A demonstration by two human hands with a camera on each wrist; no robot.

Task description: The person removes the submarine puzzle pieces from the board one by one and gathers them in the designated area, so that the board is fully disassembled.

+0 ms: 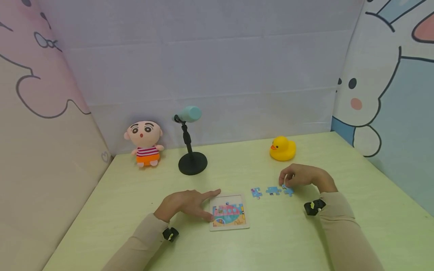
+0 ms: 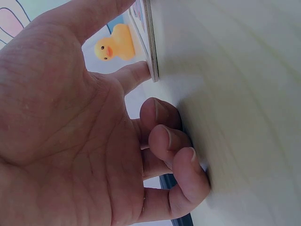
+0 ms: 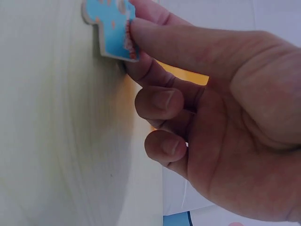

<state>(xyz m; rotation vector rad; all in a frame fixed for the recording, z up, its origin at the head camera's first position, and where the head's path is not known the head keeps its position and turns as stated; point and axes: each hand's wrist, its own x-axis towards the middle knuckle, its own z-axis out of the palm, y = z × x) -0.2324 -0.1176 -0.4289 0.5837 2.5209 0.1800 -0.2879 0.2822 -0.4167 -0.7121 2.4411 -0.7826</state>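
A small jigsaw puzzle in a pale square tray (image 1: 229, 228), partly filled with a pink and teal picture, lies flat on the table. My left hand (image 1: 190, 203) rests at its left side, thumb and index finger spread against the tray; the other fingers (image 2: 162, 115) bend onto the table. To the right, my right hand (image 1: 303, 176) pinches a blue puzzle piece (image 3: 113, 30) between thumb and fingers, one edge tipped up. Two more loose pieces, a blue one (image 1: 272, 190) and a blue and pink one (image 1: 256, 193), lie between that hand and the tray.
A yellow rubber duck (image 1: 283, 149) sits behind my right hand. At the back left are a plush doll (image 1: 146, 141) and a black round-based stand (image 1: 192, 163) holding a teal cylinder (image 1: 190, 114). Printed walls enclose the table's left, back and right.
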